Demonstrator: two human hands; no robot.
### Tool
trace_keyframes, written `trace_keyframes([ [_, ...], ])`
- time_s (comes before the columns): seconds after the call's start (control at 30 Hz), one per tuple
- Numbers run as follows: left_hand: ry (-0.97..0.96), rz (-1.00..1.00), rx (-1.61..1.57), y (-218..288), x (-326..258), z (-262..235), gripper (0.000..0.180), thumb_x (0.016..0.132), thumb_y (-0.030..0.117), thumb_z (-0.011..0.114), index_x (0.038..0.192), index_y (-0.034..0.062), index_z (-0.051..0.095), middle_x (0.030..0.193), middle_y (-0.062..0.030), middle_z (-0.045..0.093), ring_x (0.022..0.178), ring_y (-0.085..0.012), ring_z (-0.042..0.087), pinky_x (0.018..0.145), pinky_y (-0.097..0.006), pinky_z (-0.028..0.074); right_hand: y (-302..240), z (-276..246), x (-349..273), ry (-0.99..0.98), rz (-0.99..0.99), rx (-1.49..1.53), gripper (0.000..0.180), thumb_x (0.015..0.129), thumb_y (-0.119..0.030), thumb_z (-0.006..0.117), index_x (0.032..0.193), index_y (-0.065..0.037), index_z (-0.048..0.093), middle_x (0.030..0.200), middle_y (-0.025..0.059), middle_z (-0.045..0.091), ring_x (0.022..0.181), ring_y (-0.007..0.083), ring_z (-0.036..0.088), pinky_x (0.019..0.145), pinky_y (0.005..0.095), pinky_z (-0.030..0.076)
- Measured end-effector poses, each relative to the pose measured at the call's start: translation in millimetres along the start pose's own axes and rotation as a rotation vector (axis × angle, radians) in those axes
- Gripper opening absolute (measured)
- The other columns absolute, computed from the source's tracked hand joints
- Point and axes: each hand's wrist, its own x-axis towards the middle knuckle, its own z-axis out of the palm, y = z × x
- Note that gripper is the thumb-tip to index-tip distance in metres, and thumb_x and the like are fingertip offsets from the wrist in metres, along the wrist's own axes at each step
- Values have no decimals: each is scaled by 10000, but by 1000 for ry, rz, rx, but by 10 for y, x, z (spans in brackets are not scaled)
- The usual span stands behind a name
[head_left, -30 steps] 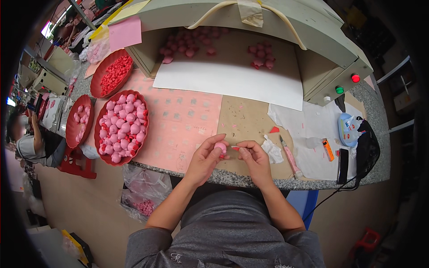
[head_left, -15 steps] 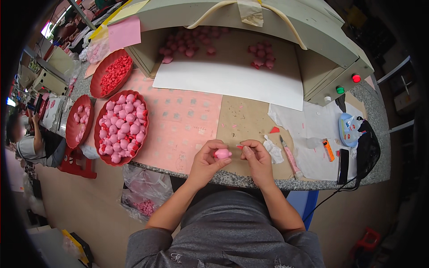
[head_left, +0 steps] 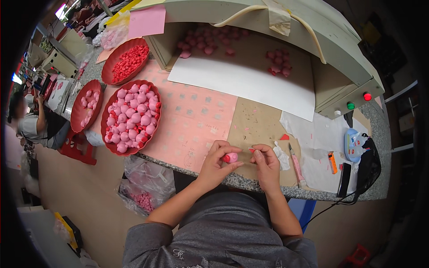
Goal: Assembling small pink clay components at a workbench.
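Between the thumb and fingers of my left hand is a small pink rounded figure with a red part at its left end. My right hand, just to its right, pinches a tiny red piece, too small to name. Both hands hover over the brown sheet near the table's front edge. Right of my right hand lie a crumpled white tissue and a craft knife with a pink handle. A red scrap rests above them.
At the left stand a red bowl of pink-and-red figures, a bowl of small red pieces and a bowl holding fewer pink parts. A grey machine spans the back, pink figures inside. An orange box-like item lies right; a person sits far left.
The view has shifted, so the table appears farther right. The pink figure has turned in my left hand, and its red part now shows. My right hand still pinches the small red piece.
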Motion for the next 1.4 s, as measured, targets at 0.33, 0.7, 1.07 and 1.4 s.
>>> trace_keyframes([
  [0.33,90,167,345,166,37,-178,358,732,-4,731,1072,55,638,1004,-36,422,895,-117,469,717,-234,439,9,41,12,-11,27,5,164,930,-80,532,1073,-2,550,907,22,564,754,76,493,720,222,421],
  [0.7,675,349,902,784,116,-1177,386,670,63,781,1026,49,632,923,-68,460,840,-203,470,720,-289,408,30,-8,18,-24,24,56,133,926,-68,528,1044,-9,547,911,30,563,726,75,485,700,223,427],
  [1.07,824,215,1379,1031,154,-1916,525,716,157,758,1190,75,547,1081,-166,491,1012,-320,479,867,-419,384,-126,-66,24,50,25,-43,124,918,-96,549,1012,-16,557,879,20,572,712,72,499,688,221,432],
  [1.4,208,168,990,769,2285,-1508,410,839,214,640,1171,-3,534,1081,-179,550,999,-319,535,846,-387,454,-93,-145,92,74,-110,-182,111,890,-34,562,993,8,569,932,34,515,735,70,517,660,204,440],
])
